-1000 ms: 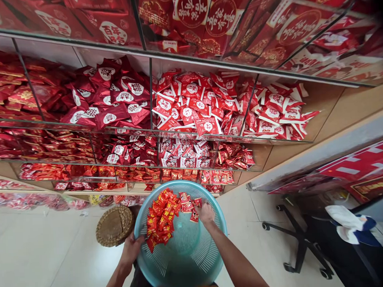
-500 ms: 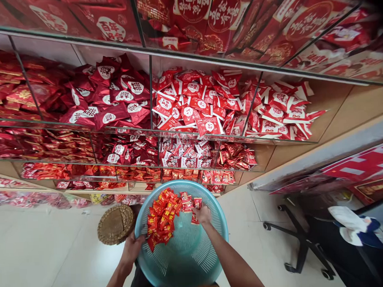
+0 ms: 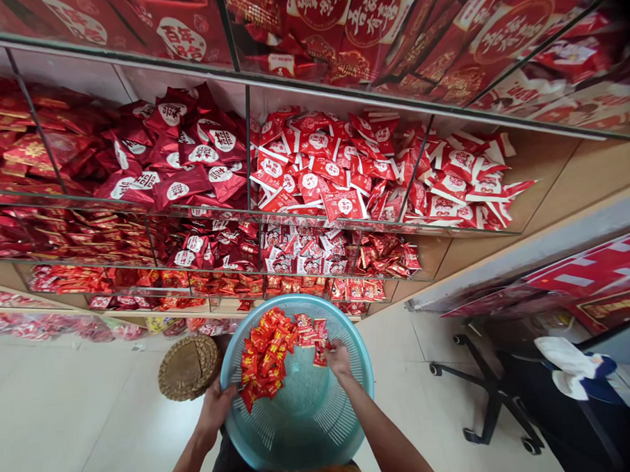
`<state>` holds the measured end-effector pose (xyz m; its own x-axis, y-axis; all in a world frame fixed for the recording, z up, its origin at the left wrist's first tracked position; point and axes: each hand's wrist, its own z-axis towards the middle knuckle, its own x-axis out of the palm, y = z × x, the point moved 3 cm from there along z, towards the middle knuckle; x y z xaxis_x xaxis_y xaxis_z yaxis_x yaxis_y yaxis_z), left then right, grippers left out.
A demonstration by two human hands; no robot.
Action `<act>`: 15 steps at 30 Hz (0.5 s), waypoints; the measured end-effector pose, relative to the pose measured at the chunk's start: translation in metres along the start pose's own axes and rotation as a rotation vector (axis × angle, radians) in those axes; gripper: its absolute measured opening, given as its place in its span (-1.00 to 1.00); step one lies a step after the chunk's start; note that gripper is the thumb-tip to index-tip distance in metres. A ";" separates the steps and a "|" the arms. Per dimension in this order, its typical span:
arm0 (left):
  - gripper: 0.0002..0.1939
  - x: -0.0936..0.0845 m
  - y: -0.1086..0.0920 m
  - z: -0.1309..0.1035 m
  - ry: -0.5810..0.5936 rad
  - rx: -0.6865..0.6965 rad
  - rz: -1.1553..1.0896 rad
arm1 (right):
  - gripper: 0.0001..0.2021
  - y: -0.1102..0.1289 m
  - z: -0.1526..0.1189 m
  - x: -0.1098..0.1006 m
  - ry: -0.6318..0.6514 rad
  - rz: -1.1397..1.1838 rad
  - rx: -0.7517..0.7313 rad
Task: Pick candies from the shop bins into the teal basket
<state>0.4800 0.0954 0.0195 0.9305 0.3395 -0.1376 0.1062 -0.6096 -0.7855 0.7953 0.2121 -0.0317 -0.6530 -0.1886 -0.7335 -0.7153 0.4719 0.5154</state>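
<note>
A round teal plastic basket [image 3: 334,437] with slotted sides rests in front of my body. My left hand [image 3: 216,406] is closed around its left rim. A heap of bright orange-red wrapped candies [image 3: 268,353] fills the basket's left part. Beside them, toward the back right, lie several small red-and-cream packets [image 3: 309,330]. My right hand [image 3: 340,359] is inside the basket with fingers curled in a pinch at the edge of a small red packet [image 3: 320,355]. The fingertips are partly hidden.
Tiered shelves with clear dividers hold heaps of red packets [image 3: 317,170] and dark red packets [image 3: 176,155] ahead. A round woven stool [image 3: 189,367] stands left of the basket. A wheeled chair base [image 3: 491,388] and white-and-blue cloth [image 3: 582,374] are at right.
My right hand has shifted slightly down and right, while the small packets by its fingers now lie farther left, closer to the others. My left hand keeps hold of the rim.
</note>
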 end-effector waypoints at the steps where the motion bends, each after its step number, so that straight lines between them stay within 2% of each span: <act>1: -0.73 0.000 -0.001 0.000 -0.002 -0.001 0.007 | -0.79 -0.001 -0.001 0.001 0.005 -0.017 -0.010; 5: -0.78 0.000 0.001 -0.001 0.010 -0.007 0.011 | -0.64 0.001 -0.003 0.010 0.002 -0.098 -0.013; 15: -0.84 0.000 0.002 0.001 0.012 -0.017 -0.017 | -0.57 0.013 -0.009 0.025 0.029 -0.221 0.047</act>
<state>0.4799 0.0946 0.0174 0.9326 0.3414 -0.1168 0.1282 -0.6160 -0.7772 0.7679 0.2059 -0.0392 -0.4895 -0.3163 -0.8126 -0.8295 0.4562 0.3221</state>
